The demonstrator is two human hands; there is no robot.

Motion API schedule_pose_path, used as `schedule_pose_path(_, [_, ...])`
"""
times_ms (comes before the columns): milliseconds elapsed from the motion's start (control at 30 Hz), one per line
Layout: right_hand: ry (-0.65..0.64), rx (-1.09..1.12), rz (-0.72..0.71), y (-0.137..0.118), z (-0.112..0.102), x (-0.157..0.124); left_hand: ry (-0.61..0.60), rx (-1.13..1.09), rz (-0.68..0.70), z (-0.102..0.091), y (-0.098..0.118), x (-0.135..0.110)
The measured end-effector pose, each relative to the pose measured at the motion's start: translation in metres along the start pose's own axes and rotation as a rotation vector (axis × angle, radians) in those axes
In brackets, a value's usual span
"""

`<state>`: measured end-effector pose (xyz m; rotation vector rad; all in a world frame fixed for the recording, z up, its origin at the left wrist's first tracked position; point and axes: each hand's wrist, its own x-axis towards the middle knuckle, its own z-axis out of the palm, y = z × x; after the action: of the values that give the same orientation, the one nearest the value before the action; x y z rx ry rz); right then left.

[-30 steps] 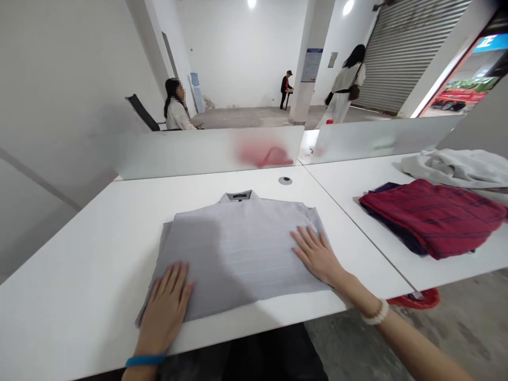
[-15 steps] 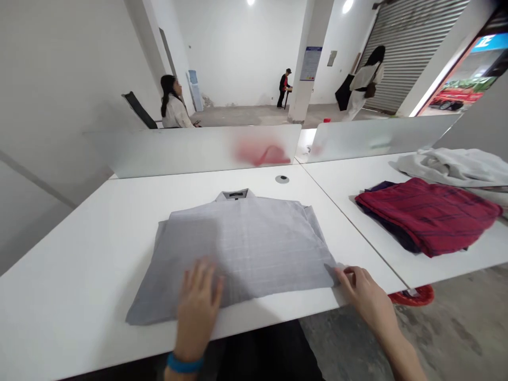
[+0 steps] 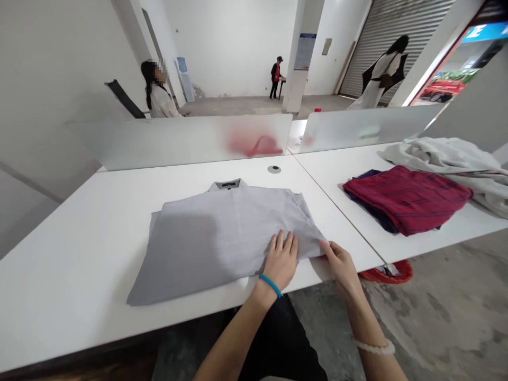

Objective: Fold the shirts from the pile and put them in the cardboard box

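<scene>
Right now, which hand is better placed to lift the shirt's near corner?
Right, probably: the right hand has its fingers at the corner of the grey shirt, while the left hand lies flat on it.

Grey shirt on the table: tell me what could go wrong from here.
The right hand seems to pinch the shirt at its edge while the left hand presses beside it, so the fabric could drag askew and crease. The shirt's near edge lies close to the front of the table, so it could slip over. The folded red cloth sits on the next table, where a wide sweep might knock it.
</scene>
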<state>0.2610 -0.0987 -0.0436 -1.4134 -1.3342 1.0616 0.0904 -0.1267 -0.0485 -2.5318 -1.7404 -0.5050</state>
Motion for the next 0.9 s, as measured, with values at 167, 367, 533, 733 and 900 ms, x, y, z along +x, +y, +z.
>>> schedule_pose_path(167, [0.004,0.572,0.079,-0.002,0.021,-0.020,0.017,-0.238,-0.159,-0.014,-0.006,0.014])
schedule_pose_path(367, [-0.108,0.668,0.175,-0.012,0.044,-0.046,0.077,-0.287,-0.144,-0.034,0.025,0.003])
schedule_pose_path(533, [0.235,0.829,0.374,-0.030,0.036,-0.040,0.029,-0.102,0.072,-0.026,0.065,-0.016])
schedule_pose_path(733, [0.402,0.870,0.388,-0.021,0.029,-0.033,-0.173,-0.183,0.143,-0.041,0.023,0.006])
schedule_pose_path(900, [0.492,0.841,0.383,-0.015,0.033,-0.035,-0.098,-0.064,-0.298,-0.059,-0.068,0.048])
